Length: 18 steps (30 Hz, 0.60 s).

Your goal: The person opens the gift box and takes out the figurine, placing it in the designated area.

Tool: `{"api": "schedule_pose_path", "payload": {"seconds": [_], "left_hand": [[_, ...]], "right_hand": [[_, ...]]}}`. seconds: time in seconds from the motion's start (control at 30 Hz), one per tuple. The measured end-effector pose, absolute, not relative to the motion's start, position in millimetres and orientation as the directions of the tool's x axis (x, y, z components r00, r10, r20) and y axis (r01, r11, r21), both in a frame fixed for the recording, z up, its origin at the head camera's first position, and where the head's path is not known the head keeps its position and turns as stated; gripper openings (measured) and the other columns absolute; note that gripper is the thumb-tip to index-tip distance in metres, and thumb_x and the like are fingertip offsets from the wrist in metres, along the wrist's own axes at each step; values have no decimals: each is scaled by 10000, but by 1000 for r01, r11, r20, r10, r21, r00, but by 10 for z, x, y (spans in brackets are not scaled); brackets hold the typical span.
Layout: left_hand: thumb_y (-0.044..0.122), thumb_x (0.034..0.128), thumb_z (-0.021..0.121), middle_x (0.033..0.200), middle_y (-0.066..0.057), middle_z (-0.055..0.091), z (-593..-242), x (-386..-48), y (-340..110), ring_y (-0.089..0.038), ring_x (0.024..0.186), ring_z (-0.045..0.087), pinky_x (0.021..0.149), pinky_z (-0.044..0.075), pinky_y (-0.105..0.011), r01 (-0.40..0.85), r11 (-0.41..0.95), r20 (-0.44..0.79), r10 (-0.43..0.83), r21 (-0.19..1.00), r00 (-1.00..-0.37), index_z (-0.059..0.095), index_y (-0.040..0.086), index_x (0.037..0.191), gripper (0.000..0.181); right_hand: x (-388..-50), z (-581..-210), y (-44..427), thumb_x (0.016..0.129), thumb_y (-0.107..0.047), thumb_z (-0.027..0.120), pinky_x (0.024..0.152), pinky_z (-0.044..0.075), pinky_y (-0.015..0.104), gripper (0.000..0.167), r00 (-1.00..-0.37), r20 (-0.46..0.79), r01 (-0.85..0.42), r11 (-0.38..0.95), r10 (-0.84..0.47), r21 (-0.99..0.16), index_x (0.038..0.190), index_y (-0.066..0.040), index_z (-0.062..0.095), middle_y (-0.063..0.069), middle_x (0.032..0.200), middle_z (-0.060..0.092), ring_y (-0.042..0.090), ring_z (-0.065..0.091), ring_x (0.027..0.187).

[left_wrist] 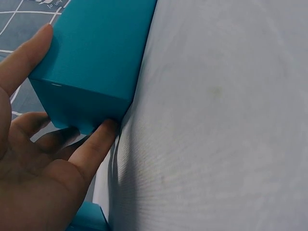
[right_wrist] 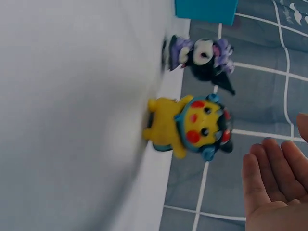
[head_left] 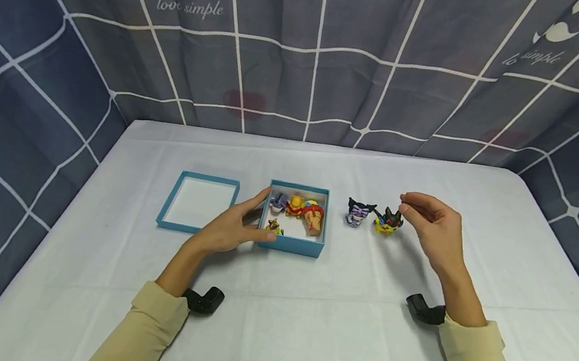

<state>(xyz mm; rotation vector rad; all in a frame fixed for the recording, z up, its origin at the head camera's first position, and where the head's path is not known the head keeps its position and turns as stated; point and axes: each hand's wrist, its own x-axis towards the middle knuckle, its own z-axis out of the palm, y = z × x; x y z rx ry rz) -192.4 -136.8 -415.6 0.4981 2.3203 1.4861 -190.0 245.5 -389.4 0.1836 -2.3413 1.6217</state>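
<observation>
A blue open box (head_left: 291,245) with a white inside stands mid-table with several small figurines in it. My left hand (head_left: 229,227) holds its left end, thumb on the front rim and fingers against the end wall; the left wrist view shows the fingers touching the box (left_wrist: 96,53). To the box's right stand a black-and-purple figurine (head_left: 358,212) and a yellow figurine with red cheeks and a dark headpiece (head_left: 387,222), side by side. My right hand (head_left: 434,227) hovers just right of the yellow figurine (right_wrist: 166,122); in the right wrist view its fingers (right_wrist: 269,175) hold nothing.
Left of the box lies a blue-rimmed lid (head_left: 199,201), its white inside facing up. White cloth covers the table (head_left: 300,332). A grey curtain with white grid lines (head_left: 348,89) hangs behind and at both sides. Black wrist mounts (head_left: 204,300) sit at both wrists.
</observation>
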Motion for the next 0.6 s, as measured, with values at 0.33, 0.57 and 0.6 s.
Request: {"api": "schedule_pose_path", "payload": {"seconds": [0.33,0.57,0.6], "left_hand": [[377,857,782,1631,-54,131,-4158,-1924,-1370,-276,1464,217,1157,250,-436,113,384,-89,472,916,-877,132,264,1602,995],[386,850,787,1631,-42,132,-4153,-1923,-1373,-261,1465,220,1157,252,-426,95,380,-103,468,920,-878,135,280,1600,999],[387,850,786,1630,-38,133,-4149,-1921,-1373,-256,1464,220,1158,251,-425,90,380,-106,465,921,-879,137,286,1599,996]], "right_hand": [[-1819,-3850,2235,931,-41,682,809,520,174,260,-943,330,-328,294,-45,-898,1155,88,665,32,1048,709,96,662,948],[-1746,-3819,1990,920,-24,690,820,530,201,242,-939,316,-341,248,-135,-907,1138,81,677,210,1073,685,122,668,939],[-1739,-3803,1952,918,-23,693,822,533,207,240,-937,318,-345,242,-144,-907,1136,77,679,195,1067,689,128,670,936]]}}
